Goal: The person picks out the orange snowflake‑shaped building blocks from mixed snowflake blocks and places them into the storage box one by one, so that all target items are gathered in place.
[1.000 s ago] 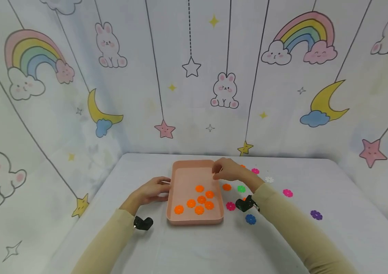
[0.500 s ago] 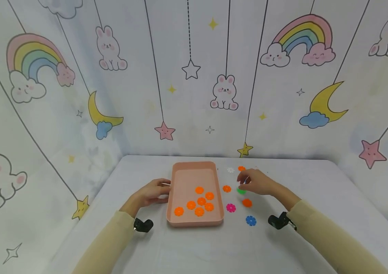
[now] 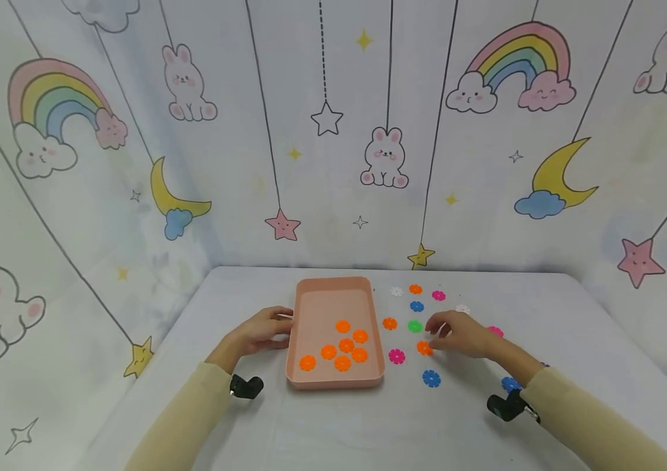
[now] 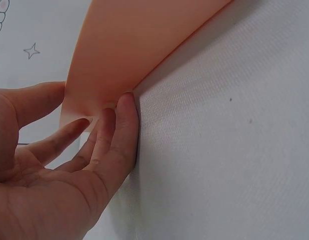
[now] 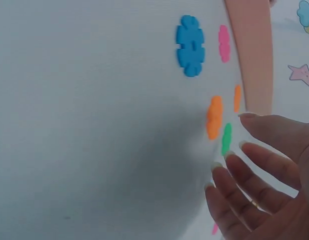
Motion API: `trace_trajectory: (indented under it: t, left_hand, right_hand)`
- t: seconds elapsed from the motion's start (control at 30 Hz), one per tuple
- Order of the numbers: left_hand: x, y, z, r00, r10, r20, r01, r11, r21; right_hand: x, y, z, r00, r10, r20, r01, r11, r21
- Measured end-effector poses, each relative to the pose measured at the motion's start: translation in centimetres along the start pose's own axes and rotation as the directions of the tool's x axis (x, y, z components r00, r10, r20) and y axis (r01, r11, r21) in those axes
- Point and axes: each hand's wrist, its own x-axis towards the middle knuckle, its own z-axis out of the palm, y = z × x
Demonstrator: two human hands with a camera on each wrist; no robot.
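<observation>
A shallow pink tray (image 3: 333,302) holds several orange flower-shaped plastic discs (image 3: 342,326), gathered in its nearer half. My left hand (image 3: 262,329) rests against the tray's left side. In the left wrist view its fingertips (image 4: 126,102) touch the tray wall low down, and the thumb lies at the rim. My right hand (image 3: 461,333) hovers with parted, gently bent fingers right of the tray, nothing between them. Its fingertips are right by a loose orange disc (image 3: 423,347), with a green disc (image 3: 415,326) just beyond.
More loose flower discs lie right of the tray: a nearer blue one (image 3: 431,378), a pink one (image 3: 396,356), another orange one (image 3: 389,324) and a white one (image 3: 396,292). A blue disc (image 3: 510,384) lies beside the right forearm. A patterned cloth wall (image 3: 333,196) stands behind the table.
My right hand has moved from the tray's far right edge to the right and nearer, past the green disc to the loose orange one. The left hand and the tray have stayed put.
</observation>
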Motion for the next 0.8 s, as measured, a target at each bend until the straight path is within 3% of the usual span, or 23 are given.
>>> trace_trajectory:
  t: [0.53,0.8]
  left_hand:
    - [-0.1,0.0,0.0,1.0,-0.007,-0.008,0.007,1.0,-0.003]
    - [-0.2,0.1,0.0,1.0,-0.005,0.004,0.005,1.0,-0.006]
  right_hand:
    - [-0.3,1.9,1.9,1.0,-0.003,-0.031,0.004,0.999,0.033]
    - [-0.2,1.7,2.2,0.999,0.009,-0.031,-0.008,0.999,0.043]
